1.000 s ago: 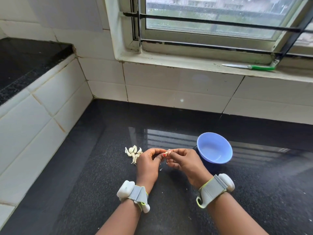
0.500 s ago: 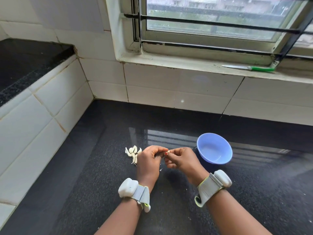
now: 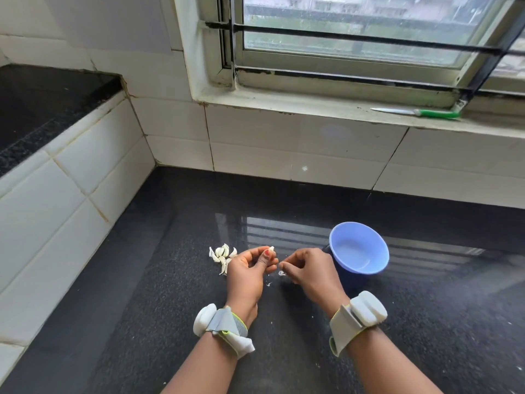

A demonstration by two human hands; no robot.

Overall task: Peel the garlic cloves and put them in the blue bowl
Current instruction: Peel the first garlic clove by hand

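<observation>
My left hand (image 3: 250,268) pinches a small white garlic clove (image 3: 271,248) between thumb and fingers, its tip poking out above the fingertips. A short gap to the right, my right hand (image 3: 311,270) has its fingers curled, with a thin scrap of peel (image 3: 281,273) at its fingertips. A small pile of several unpeeled garlic cloves (image 3: 222,255) lies on the black counter just left of my left hand. The blue bowl (image 3: 358,248) stands right behind my right hand, and nothing shows inside it.
Bits of peel (image 3: 268,284) lie on the black granite counter (image 3: 170,294) under my hands. A green-handled knife (image 3: 417,112) rests on the window sill at the back right. White tiled walls rise at the left and behind, with a raised ledge (image 3: 42,100) at the left.
My hands, joined at the clove before, have pulled apart. The left keeps the clove and the right has drawn away to the right with a bit of peel.
</observation>
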